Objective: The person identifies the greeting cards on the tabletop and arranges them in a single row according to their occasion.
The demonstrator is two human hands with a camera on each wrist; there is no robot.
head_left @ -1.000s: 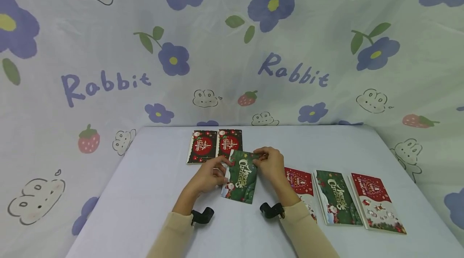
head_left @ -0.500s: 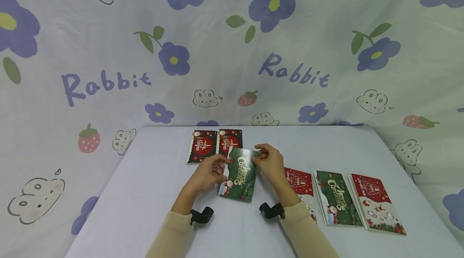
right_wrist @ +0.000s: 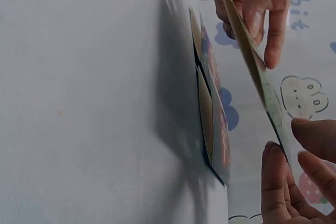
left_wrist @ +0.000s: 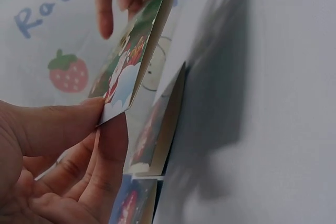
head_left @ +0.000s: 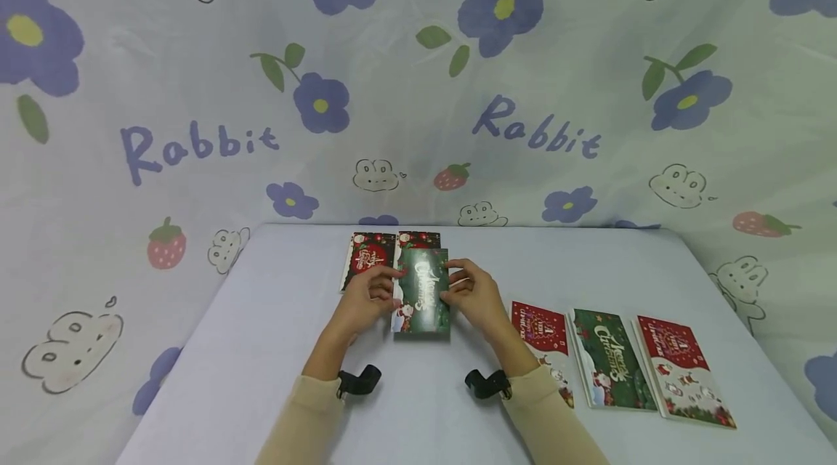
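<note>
A green "Merry Christmas" card (head_left: 421,294) is held in front of the person, raised off the table, with a shadow on the cloth in the wrist views. The left hand (head_left: 366,299) pinches its left edge; in the left wrist view the thumb lies on the printed front and the fingers behind. At the opposite edge, the right hand (head_left: 476,299) pinches the card between thumb and fingers. Two dark red Christmas cards (head_left: 371,253) lie side by side at the back; the green card covers most of the right-hand one (head_left: 426,238) in the head view.
On the right of the white table (head_left: 261,392) lie a red-and-white card (head_left: 541,330), partly behind the right forearm, a green card pile (head_left: 613,360) and another red-and-white pile (head_left: 685,370). A printed cloth (head_left: 392,87) hangs behind the table.
Both hands have carried the green card slightly left and away from the person, turning it straighter. It now overlaps the right-hand dark red card more. The head view has shifted slightly.
</note>
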